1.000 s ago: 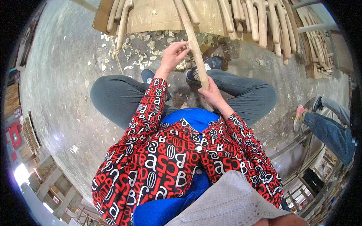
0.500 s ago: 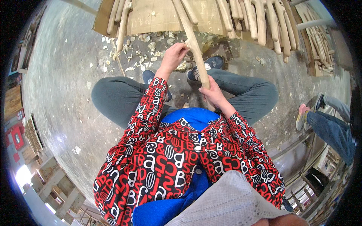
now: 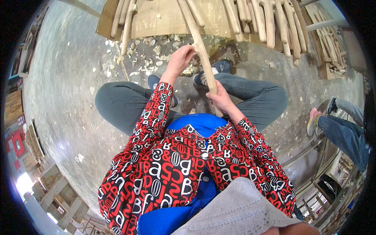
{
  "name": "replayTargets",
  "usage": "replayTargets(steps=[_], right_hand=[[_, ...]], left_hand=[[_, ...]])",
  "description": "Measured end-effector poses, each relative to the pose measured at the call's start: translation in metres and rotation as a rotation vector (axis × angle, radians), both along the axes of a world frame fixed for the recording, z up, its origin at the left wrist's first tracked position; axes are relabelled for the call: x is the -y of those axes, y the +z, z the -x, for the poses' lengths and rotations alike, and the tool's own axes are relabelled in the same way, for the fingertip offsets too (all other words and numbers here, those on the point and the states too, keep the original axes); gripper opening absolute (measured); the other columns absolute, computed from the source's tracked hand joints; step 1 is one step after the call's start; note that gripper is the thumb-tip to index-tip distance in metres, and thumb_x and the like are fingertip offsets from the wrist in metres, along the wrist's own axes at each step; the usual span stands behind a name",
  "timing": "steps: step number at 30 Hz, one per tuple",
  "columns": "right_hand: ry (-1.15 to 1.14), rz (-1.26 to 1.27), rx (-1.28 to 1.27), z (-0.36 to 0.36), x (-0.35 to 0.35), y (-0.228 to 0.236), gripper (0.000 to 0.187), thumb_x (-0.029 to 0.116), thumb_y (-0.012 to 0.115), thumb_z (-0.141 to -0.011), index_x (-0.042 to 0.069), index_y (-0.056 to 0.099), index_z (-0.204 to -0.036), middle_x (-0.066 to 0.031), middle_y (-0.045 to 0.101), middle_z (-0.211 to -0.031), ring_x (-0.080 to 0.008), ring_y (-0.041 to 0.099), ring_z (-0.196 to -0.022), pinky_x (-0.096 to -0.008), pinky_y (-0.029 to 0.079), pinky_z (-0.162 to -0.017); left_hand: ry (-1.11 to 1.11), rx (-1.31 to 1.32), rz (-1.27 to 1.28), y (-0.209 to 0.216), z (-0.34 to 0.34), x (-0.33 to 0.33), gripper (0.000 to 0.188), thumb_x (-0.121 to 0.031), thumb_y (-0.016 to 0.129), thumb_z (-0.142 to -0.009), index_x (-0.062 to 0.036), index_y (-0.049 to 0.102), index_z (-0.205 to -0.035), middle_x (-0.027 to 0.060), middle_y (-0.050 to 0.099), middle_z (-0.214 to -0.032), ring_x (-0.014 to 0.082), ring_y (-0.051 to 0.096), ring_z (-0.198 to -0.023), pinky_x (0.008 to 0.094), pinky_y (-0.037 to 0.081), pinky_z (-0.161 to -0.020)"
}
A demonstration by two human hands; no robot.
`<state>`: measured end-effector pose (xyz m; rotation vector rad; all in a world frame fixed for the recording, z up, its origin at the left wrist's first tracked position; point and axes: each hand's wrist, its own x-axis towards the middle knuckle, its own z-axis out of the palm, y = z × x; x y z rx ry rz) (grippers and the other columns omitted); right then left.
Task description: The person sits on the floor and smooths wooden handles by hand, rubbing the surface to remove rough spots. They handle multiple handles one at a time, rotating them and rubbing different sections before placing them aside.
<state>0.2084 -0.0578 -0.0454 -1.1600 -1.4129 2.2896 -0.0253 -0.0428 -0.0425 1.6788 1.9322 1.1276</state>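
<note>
A long pale wooden stick (image 3: 205, 63) slants from the cardboard-covered surface down toward my lap. My right hand (image 3: 221, 98) is wrapped round its lower part, close to my blue apron. At a small stub on the stick's left side, the fingers of my left hand (image 3: 181, 60) are pinched together. They touch the stick or come very close to it; whatever they pinch is hidden. Another smooth wooden stick (image 3: 196, 13) lies beside the far end of the held one.
Cardboard (image 3: 156, 23) covers the surface ahead, with several wooden sticks (image 3: 270, 25) at its right and a few at its left. Pale wood shavings (image 3: 156, 50) litter the floor around my shoes. Another person's legs (image 3: 340, 133) show at the right.
Both hands keep their places on the stick. My left hand has shifted very slightly, its fingertips still at the stub.
</note>
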Motion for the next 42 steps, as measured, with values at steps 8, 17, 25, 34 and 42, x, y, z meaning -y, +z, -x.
replayTargets(steps=[8, 17, 25, 34, 42], right_hand=[[0.007, -0.008, 0.002, 0.0, 0.0, -0.001, 0.065, 0.001, 0.059, -0.081, 0.011, 0.029, -0.138, -0.0015, 0.048, -0.081, -0.0108, 0.049, -0.052, -0.0254, 0.043, -0.042], [-0.014, 0.0, 0.011, 0.0, 0.0, -0.002, 0.064, 0.002, 0.059, -0.08, 0.011, 0.03, -0.136, -0.0013, 0.048, -0.083, -0.0108, 0.05, -0.056, -0.0253, 0.044, -0.044], [-0.008, 0.001, 0.017, -0.001, 0.001, -0.003, 0.063, 0.001, 0.059, -0.08, 0.011, 0.031, -0.136, -0.001, 0.049, -0.084, -0.0107, 0.051, -0.058, -0.0251, 0.043, -0.045], [0.013, -0.835, 0.129, -0.009, 0.002, -0.033, 0.069, 0.011, 0.06, -0.076, 0.006, 0.028, -0.137, -0.0198, 0.058, -0.106, -0.0326, 0.064, -0.075, -0.0397, 0.052, -0.067], [0.137, -0.602, 0.372, -0.006, 0.009, -0.008, 0.069, 0.015, 0.059, -0.078, 0.004, 0.024, -0.137, -0.0296, 0.058, -0.103, -0.0437, 0.058, -0.098, -0.0448, 0.046, -0.083]], left_hand=[[-0.031, -0.005, -0.05, 0.001, 0.002, -0.002, 0.018, -0.012, 0.064, -0.083, -0.0039, 0.056, -0.097, 0.0132, 0.061, -0.087, 0.0304, 0.061, -0.081, 0.0367, 0.049, -0.069], [0.028, 0.035, 0.063, 0.001, -0.001, -0.001, 0.017, -0.012, 0.063, -0.083, -0.0042, 0.056, -0.097, 0.013, 0.059, -0.085, 0.0313, 0.059, -0.079, 0.0376, 0.048, -0.068], [-0.011, 0.01, -0.048, 0.0, 0.001, 0.0, 0.016, -0.013, 0.064, -0.084, -0.0039, 0.056, -0.094, 0.0126, 0.06, -0.085, 0.0306, 0.06, -0.078, 0.0369, 0.048, -0.067], [0.125, 0.233, 0.23, 0.0, -0.002, -0.008, 0.021, -0.02, 0.065, -0.083, -0.0013, 0.062, -0.093, 0.0115, 0.066, -0.077, 0.0214, 0.064, -0.068, 0.0317, 0.049, -0.062], [0.237, 0.684, 0.537, -0.001, 0.005, -0.006, 0.02, -0.019, 0.063, -0.084, 0.0002, 0.066, -0.088, 0.0063, 0.066, -0.072, 0.0128, 0.062, -0.061, 0.0282, 0.047, -0.046]])
